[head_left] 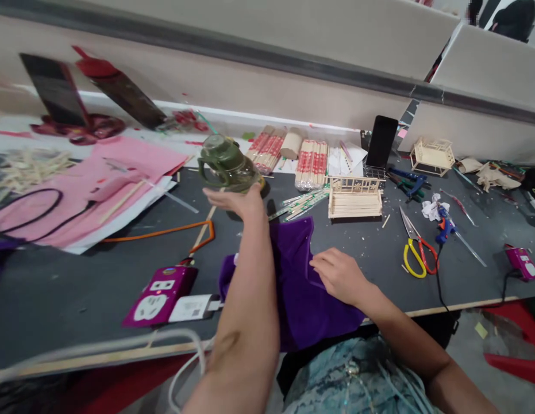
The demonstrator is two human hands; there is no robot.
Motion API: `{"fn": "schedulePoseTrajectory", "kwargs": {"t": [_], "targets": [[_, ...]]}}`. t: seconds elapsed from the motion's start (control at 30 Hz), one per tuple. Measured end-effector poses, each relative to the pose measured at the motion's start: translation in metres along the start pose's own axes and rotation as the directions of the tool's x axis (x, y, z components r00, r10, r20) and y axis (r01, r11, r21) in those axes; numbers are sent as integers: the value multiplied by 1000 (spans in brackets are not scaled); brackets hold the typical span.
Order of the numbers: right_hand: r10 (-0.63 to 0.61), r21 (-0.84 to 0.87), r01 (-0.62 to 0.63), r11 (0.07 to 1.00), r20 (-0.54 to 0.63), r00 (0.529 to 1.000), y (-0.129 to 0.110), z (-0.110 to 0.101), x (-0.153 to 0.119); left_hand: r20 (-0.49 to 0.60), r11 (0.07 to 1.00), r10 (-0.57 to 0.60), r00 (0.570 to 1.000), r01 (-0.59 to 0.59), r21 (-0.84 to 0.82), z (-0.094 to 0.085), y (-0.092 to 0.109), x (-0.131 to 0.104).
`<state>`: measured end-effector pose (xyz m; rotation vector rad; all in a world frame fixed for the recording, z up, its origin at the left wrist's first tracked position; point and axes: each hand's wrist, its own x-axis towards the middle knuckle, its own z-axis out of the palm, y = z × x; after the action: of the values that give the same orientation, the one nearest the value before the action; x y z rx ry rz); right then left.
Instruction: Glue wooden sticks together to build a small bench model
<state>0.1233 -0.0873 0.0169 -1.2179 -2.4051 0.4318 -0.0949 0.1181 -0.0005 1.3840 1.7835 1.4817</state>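
Note:
My left hand [239,202] reaches forward and is at the lower side of a green, see-through lidded jug with a handle [233,164]. The jug is tilted to the left, and the hand appears to hold it; part of the grip is hidden. My right hand [339,273] is closed, its fingertips pinching the edge of a purple cloth [295,287]. That cloth lies over the table's front edge, under my left forearm.
Past the cloth stand a small stick-built bench [354,204] and bundles of wooden sticks [311,164]. Scissors [416,247] and a blue glue gun [445,227] lie to the right. A purple power strip [161,296] and a pink glue gun [114,185] are on the left.

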Motion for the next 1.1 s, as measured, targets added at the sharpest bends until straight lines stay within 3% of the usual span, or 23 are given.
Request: {"fn": "schedulePoseTrajectory", "kwargs": {"t": [0.03, 0.07, 0.13, 0.2, 0.3, 0.4, 0.7, 0.97, 1.1], "targets": [[-1, -3, 1, 1000, 22, 1000, 1, 2, 0, -200, 991, -76, 977, 96, 92, 1, 1, -9], [-3, -8, 4, 1000, 44, 999, 2, 3, 1, -228, 977, -79, 971, 121, 176, 3, 3, -19], [-14, -23, 16, 1000, 93, 996, 4, 5, 1, -54, 948, -33, 998, 48, 314, 7, 8, -39], [-33, -36, 38, 999, 138, 990, 6, 4, 2, 86, 901, 16, 996, -52, 431, 12, 14, -55], [-69, -45, 78, 996, 177, 982, 8, 0, 3, 344, 825, 1, 939, -195, 531, 19, 21, -68], [-94, -48, 106, 993, 205, 974, 9, -6, 6, 452, 750, -38, 891, -273, 602, 23, 27, -71], [-154, -103, 182, 978, 235, 960, 19, -22, 7, 539, 541, -67, 839, -424, 727, 17, 28, -56], [-202, -100, 230, 968, 233, 951, 35, -34, 6, 535, 490, -44, 844, -448, 747, 23, 27, -60], [-219, -111, 247, 963, 214, 952, 33, -41, 0, 503, 470, -62, 862, -420, 776, 16, 27, -54]]}}
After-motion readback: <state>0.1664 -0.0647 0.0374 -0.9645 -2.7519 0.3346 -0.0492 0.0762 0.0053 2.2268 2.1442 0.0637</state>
